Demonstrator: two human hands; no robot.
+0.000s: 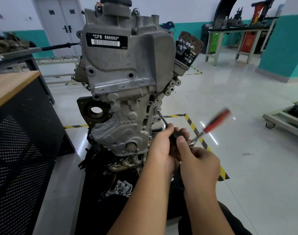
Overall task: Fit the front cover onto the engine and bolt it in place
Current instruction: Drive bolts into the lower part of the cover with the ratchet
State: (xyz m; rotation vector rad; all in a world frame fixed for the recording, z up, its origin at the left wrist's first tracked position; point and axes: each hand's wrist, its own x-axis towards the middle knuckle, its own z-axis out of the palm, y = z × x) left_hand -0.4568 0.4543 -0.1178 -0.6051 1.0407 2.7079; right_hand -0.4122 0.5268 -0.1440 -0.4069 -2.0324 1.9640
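The grey engine point(123, 65) stands upright on a dark stand, its cast front cover point(128, 126) seated on the face toward me. A bolt point(157, 109) sits at the cover's right edge, and a long extension bar point(163, 119) runs from it down to my hands. My left hand point(159, 148) grips the lower end of the bar. My right hand point(198, 164) holds the head of a ratchet point(192, 142), thumb on top. The ratchet's red handle point(217, 121) sticks up to the right and is blurred.
A black oil filter point(187, 48) juts from the engine's upper right. A perforated black cabinet with a wooden top point(14, 85) stands close at left. Yellow-black floor tape point(192, 126) marks the bay. A low trolley point(283, 119) sits at right, workbenches point(236, 31) at the back.
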